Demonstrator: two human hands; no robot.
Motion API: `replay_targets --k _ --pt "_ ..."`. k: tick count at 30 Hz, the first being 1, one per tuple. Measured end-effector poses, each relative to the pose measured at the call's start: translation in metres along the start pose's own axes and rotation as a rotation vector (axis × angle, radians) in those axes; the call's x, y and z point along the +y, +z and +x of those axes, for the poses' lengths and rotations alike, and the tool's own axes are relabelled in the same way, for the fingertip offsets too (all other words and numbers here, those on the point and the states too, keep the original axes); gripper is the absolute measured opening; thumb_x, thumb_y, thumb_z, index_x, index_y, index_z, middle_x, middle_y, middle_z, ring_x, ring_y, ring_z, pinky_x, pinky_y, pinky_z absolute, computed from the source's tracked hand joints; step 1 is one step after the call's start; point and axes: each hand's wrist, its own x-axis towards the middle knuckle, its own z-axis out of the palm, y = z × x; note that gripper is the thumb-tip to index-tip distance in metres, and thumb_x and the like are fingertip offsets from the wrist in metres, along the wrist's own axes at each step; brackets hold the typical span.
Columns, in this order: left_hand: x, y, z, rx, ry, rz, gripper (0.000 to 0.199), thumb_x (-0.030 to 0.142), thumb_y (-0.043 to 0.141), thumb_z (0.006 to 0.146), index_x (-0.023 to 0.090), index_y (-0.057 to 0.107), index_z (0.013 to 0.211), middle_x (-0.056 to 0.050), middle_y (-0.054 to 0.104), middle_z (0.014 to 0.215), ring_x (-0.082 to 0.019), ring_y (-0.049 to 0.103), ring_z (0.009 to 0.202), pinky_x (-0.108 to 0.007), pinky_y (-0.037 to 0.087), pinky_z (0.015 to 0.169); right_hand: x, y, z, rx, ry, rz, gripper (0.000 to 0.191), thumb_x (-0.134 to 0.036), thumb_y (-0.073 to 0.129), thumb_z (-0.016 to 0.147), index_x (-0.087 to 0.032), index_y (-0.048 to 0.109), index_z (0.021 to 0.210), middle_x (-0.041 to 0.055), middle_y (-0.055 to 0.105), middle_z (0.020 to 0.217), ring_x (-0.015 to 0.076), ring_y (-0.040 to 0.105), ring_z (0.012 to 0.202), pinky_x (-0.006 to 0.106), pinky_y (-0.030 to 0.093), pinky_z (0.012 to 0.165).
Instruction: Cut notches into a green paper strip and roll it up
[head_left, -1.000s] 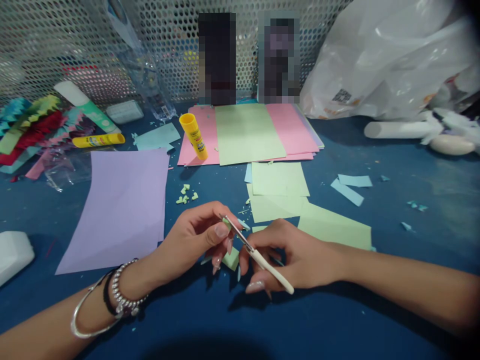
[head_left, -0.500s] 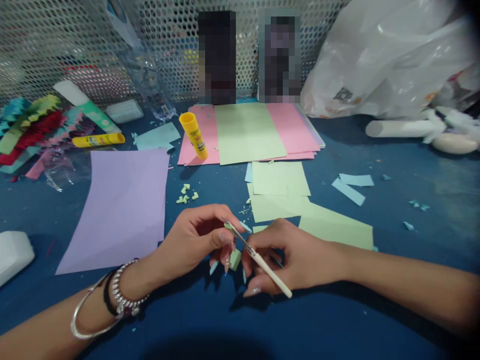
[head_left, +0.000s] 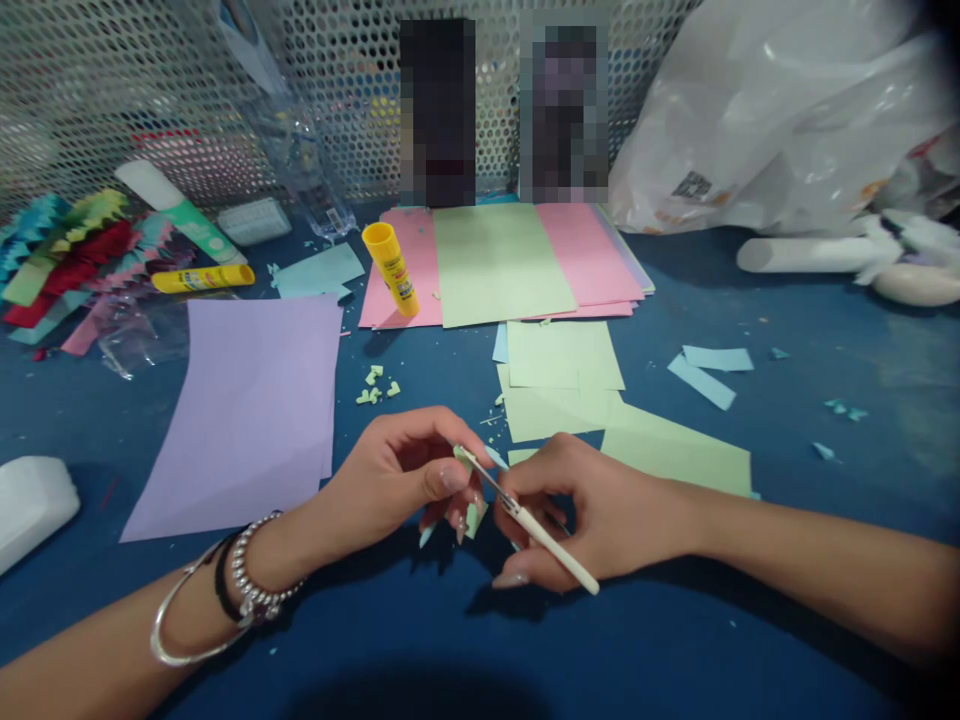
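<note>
My left hand (head_left: 409, 470) is closed, pinching a small green paper piece (head_left: 475, 520) that is partly hidden by the fingers. Scissors (head_left: 551, 545) with a cream handle, seen edge-on, are held in my right hand (head_left: 585, 500), whose fingers are bent around the grip. Their metal blades reach up to the left, with the tip at the green paper by my left thumb and forefinger. Both hands are close together above the blue table (head_left: 420, 640). Just beyond my left hand lie several tiny green paper cutouts (head_left: 375, 388), some heart-shaped.
Purple paper (head_left: 247, 410) lies left, green sheets (head_left: 562, 410) behind my right hand. A yellow glue stick (head_left: 391, 270) stands before a pink and green paper stack (head_left: 502, 265). Blue strips (head_left: 705, 377) lie right, below a white plastic bag (head_left: 720, 130). A metal mesh panel (head_left: 330, 60) rises behind.
The scissors and right hand have turned slightly, the handle end moving a little right. The green paper has tilted in my left fingers. The whole view has shifted slightly.
</note>
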Motion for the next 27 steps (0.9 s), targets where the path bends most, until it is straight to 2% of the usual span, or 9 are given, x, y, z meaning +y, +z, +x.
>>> replay_targets --k 5,11,17,27 --pt "0.0009 0.0002 0.0000 0.001 -0.024 0.023 0.017 0.032 0.064 0.077 0.017 0.061 0.084 0.000 0.062 0.066 -0.007 0.059 0.051 -0.012 0.042 0.040 0.0001 0.0018 0.0000 0.004 0.000 0.034 0.036 -0.043 0.063 0.072 -0.015 0.046 0.060 -0.0067 0.038 0.049 0.0033 0.031 0.045 0.015 0.027 0.042" --pt "0.0029 0.0012 -0.0005 -0.005 -0.045 0.035 0.017 0.029 0.065 0.076 0.017 0.060 0.087 0.000 0.063 0.067 -0.008 0.061 0.052 -0.012 0.044 0.042 0.0026 0.0042 0.0007 0.076 -0.058 -0.054 0.027 -0.031 0.059 0.075 -0.013 0.048 0.057 -0.0061 0.039 0.049 0.0027 0.029 0.044 0.014 0.025 0.040" --pt "0.0027 0.0036 -0.0002 0.002 -0.014 -0.011 0.011 0.022 0.064 0.077 0.018 0.059 0.086 0.002 0.062 0.067 -0.008 0.061 0.053 -0.018 0.052 0.049 0.0041 0.0040 0.0011 0.070 -0.074 -0.114 0.018 -0.022 0.058 0.074 -0.014 0.051 0.060 -0.0068 0.036 0.050 0.0028 0.026 0.045 0.014 0.024 0.041" --pt "0.0030 0.0032 0.0013 0.008 -0.015 -0.070 0.010 0.019 0.067 0.074 0.017 0.061 0.082 0.002 0.061 0.066 -0.008 0.060 0.053 -0.018 0.053 0.049 0.0040 0.0039 0.0016 0.065 -0.082 -0.141 0.020 -0.020 0.056 0.073 -0.014 0.046 0.057 -0.0066 0.033 0.050 0.0030 0.024 0.045 0.015 0.022 0.041"
